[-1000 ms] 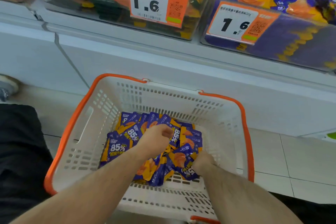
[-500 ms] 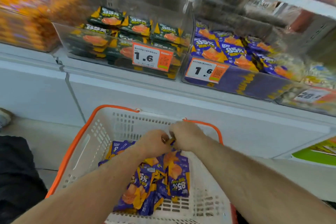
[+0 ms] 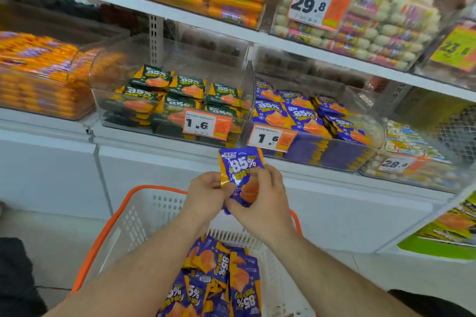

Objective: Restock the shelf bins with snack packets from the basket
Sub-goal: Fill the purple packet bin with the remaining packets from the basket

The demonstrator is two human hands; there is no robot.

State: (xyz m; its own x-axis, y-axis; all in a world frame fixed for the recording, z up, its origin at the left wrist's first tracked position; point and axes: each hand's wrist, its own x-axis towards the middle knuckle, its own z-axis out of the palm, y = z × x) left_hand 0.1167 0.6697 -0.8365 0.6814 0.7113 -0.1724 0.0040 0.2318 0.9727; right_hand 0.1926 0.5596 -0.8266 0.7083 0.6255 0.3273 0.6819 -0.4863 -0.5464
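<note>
A bundle of purple-and-orange snack packets [image 3: 239, 165] marked "85%" is held upright above the basket. My left hand [image 3: 206, 194] grips its left edge and my right hand [image 3: 260, 199] grips its lower right. Below, the white basket with an orange rim [image 3: 123, 219] holds several more purple packets [image 3: 221, 283]. Just above and right of my hands is the clear shelf bin of matching purple packets [image 3: 306, 121] with a "1.6" price tag.
Left of the purple bin stands a clear bin of dark green "85%" packets [image 3: 175, 100]. Orange sausage packs [image 3: 38, 72] fill the far left bin. White wrapped sweets fill upper and right bins [image 3: 373, 20]. A white cabinet front [image 3: 154, 170] lies below the shelf.
Both hands have risen out of the basket with a bundle of purple packets, from the pile up to just under the shelf edge. The view has tilted up toward the shelves.
</note>
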